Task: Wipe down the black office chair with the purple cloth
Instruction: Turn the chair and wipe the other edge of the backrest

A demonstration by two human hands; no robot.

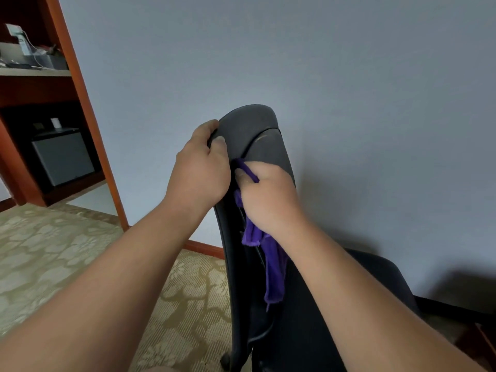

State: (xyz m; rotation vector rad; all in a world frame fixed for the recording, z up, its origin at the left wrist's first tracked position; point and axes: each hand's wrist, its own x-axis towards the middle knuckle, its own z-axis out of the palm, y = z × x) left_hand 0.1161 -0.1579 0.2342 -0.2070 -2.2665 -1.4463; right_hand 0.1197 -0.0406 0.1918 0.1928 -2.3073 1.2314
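Observation:
The black office chair [255, 135] stands in front of me with its backrest seen edge-on, close to the wall. My left hand [200, 170] grips the upper left edge of the backrest, fingers curled over its top. My right hand [268, 197] is closed on the purple cloth [272, 267] and presses it against the middle of the backrest. A strip of the cloth shows above my fingers and a long tail hangs down below my wrist. The chair's seat [381, 275] shows dark at the lower right.
A pale wall [349, 76] rises right behind the chair. A dark wooden shelf unit [77, 84] stands at the left, holding clutter on top and a grey box [63, 157] lower down. Patterned carpet [67, 251] covers the floor.

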